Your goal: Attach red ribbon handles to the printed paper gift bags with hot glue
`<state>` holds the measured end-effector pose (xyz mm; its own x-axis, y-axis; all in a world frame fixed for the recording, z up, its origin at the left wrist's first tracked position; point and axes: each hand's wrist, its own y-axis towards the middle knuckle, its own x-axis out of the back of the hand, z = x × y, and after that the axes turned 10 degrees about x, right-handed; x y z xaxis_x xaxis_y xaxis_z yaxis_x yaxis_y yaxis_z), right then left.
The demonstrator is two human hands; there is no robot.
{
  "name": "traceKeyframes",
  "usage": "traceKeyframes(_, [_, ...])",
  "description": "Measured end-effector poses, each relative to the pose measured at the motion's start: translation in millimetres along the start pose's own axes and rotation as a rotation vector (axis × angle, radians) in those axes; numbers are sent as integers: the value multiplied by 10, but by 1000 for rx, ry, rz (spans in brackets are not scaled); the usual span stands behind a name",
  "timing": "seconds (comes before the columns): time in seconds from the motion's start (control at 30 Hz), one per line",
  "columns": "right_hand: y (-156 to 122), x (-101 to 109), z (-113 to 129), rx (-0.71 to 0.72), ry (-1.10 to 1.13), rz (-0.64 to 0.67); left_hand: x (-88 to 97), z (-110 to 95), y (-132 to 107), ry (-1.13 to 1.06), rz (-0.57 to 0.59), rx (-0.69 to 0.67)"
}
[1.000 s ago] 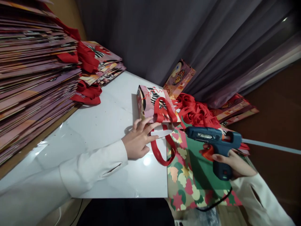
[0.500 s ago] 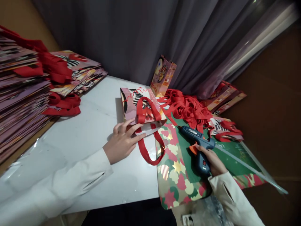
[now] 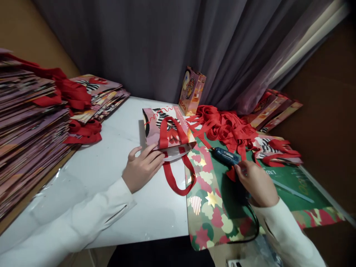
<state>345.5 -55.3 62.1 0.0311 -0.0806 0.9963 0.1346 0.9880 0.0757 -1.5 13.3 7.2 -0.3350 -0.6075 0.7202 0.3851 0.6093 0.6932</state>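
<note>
A paper gift bag (image 3: 151, 137) with a zebra print lies on its side, its mouth toward me. One red ribbon handle (image 3: 163, 131) rests across its front, the other (image 3: 172, 181) loops down over the table. My left hand (image 3: 143, 167) lies palm down at the mouth, fingers stretched over the rim and thumb apart. Over the green mat, my right hand (image 3: 257, 181) closes around the rear of a dark blue glue gun (image 3: 226, 155) with an orange trigger. The gun's nozzle points left toward the bag. My hand and its shadow hide most of the gun's handle.
Tall stacks of flat bags (image 3: 33, 137) fill the left side. A heap of red ribbons (image 3: 222, 128) lies behind the green mat (image 3: 280, 185). One bag (image 3: 191, 91) stands by the curtain (image 3: 133, 48); others lean at right (image 3: 274, 111). A black cord (image 3: 254, 222) hangs below the gun.
My right hand has shifted from the glue gun's handle to its rear, over the top. The fingers of my left hand have drawn closer together on the bag. The view has shifted slightly.
</note>
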Motion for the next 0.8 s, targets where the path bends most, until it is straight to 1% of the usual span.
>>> traceKeyframes(0.07, [122,42,276,143,80,20,-25,-6,-13,11,-17,19])
traceKeyframes(0.13, [255,21,578,320,264,105,-53,-5,-31,36,-8,26])
traceKeyframes(0.17, [317,-14,723,373,344,140,-66,-2,-41,49,-2,25])
traceKeyframes(0.23, [421,-119,975,401,407,146,-90,3,-53,77,15,24])
traceKeyframes(0.3, [492,-246,1153,376,414,145,-112,6,-52,111,24,25])
traceKeyframes(0.4, [538,-401,1281,338,388,173,-143,-3,-26,172,13,18])
traceKeyframes(0.5, [522,-470,1318,331,312,163,-160,-32,-2,222,25,13])
traceKeyframes(0.6, [471,-478,1349,332,248,119,-164,-80,-10,257,127,27])
traceKeyframes(0.67, [439,-476,1378,355,203,107,-168,-115,-26,239,208,64])
traceKeyframes(0.73, [417,-476,1404,391,151,128,-179,-140,-34,183,269,113])
traceKeyframes(0.8, [407,-475,1420,423,103,150,-198,-149,-29,140,304,153])
